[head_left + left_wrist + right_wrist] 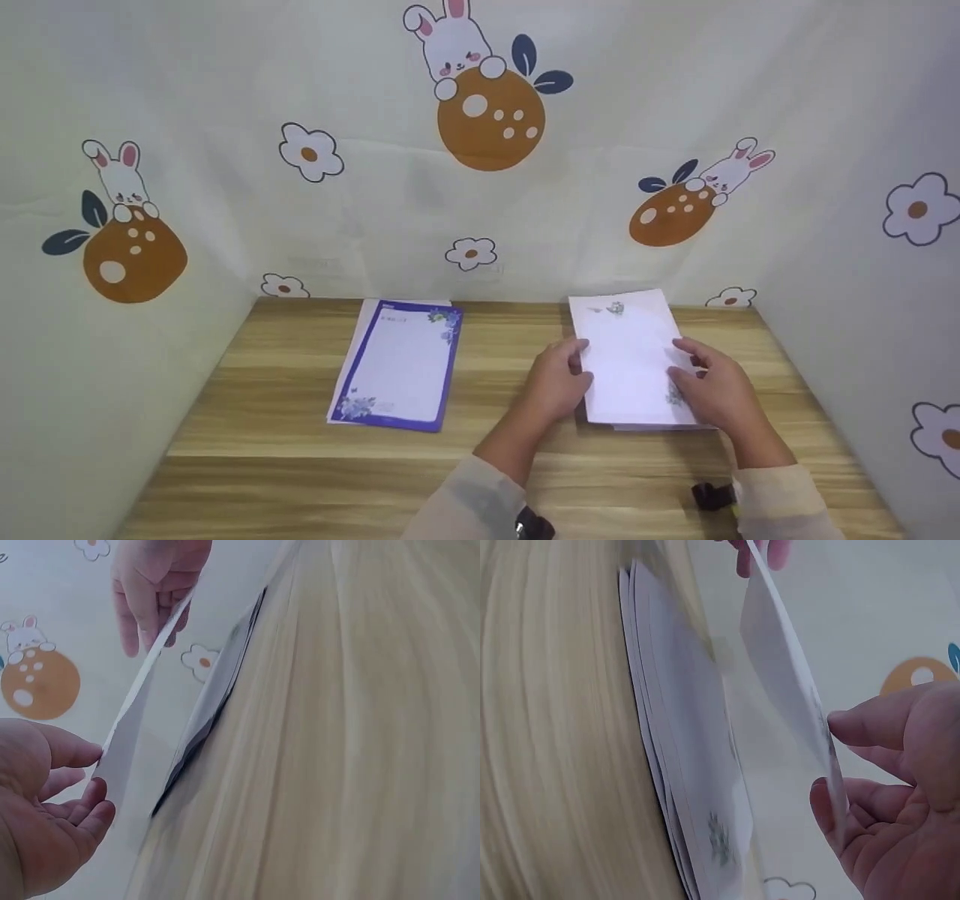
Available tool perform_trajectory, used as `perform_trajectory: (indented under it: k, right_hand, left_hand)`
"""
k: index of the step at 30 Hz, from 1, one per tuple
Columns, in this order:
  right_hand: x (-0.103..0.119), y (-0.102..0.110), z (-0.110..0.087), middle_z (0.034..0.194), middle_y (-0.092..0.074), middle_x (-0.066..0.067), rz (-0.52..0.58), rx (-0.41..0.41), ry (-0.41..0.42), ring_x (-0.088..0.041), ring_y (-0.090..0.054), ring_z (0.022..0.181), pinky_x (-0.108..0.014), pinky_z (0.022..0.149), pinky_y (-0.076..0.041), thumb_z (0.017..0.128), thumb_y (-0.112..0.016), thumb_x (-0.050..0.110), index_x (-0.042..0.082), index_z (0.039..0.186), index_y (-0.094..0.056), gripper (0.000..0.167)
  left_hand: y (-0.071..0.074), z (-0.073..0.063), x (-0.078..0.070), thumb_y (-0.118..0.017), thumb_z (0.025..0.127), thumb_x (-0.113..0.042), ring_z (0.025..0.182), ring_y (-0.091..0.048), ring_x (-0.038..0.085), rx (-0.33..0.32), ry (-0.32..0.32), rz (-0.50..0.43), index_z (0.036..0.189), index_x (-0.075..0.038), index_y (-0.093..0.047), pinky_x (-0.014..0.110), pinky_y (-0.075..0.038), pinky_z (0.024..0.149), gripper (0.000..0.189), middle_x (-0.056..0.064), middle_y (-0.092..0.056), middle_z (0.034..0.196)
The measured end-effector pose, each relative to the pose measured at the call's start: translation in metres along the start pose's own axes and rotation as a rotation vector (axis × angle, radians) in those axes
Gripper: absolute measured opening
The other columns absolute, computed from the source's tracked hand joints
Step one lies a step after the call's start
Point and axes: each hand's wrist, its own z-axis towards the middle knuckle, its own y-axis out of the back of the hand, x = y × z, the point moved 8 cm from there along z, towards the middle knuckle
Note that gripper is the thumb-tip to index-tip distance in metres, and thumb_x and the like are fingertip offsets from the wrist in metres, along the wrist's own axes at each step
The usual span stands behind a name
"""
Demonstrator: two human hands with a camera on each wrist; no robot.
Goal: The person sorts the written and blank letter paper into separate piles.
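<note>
A white sheet of paper [626, 367] with small floral prints is held up between the two hands over the right side of the table. My left hand [556, 381] pinches its left edge between thumb and fingers. On the opposite edge, my right hand [716, 386] grips it the same way, near a printed flower at the lower corner. Beneath it, a stack of white papers [679, 712] lies on the table, mostly hidden in the head view. The right wrist view shows a gap between the held sheet and this stack.
To the left on the wood-grain table [262, 390] lies a purple-bordered sheet [394, 364] with blue flowers, on top of white paper that sticks out at its side. Cloth walls [360, 217] printed with rabbits, oranges and flowers enclose the table at the back and sides.
</note>
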Motion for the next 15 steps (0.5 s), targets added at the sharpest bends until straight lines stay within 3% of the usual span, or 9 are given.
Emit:
perform_trajectory:
  k: [9, 15]
  right_hand:
    - [-0.022, 0.007, 0.004, 0.162, -0.047, -0.031, 0.018, -0.001, -0.032, -0.052, -0.047, 0.149, -0.07, 0.123, -0.038, 0.106, -0.064, 0.028, 0.012, 0.162, -0.046, 0.061]
    - [-0.029, 0.001, 0.006, 0.163, -0.045, -0.032, 0.016, 0.025, -0.025, -0.051, -0.044, 0.153, -0.068, 0.125, -0.035, 0.108, -0.061, 0.034, 0.007, 0.161, -0.047, 0.061]
  left_hand:
    - [-0.022, 0.006, -0.002, -0.077, 0.095, -0.011, 0.107, -0.065, 0.013, 0.043, 0.018, -0.018, 0.143, -0.016, -0.068, 0.034, -0.059, 0.103, 0.05, 0.0, -0.067, 0.112]
    - [-0.033, 0.006, 0.009, -0.08, 0.094, -0.021, 0.131, -0.066, 0.022, 0.13, 0.084, -0.087, 0.148, -0.02, -0.064, 0.043, -0.054, 0.116, 0.057, 0.007, -0.071, 0.137]
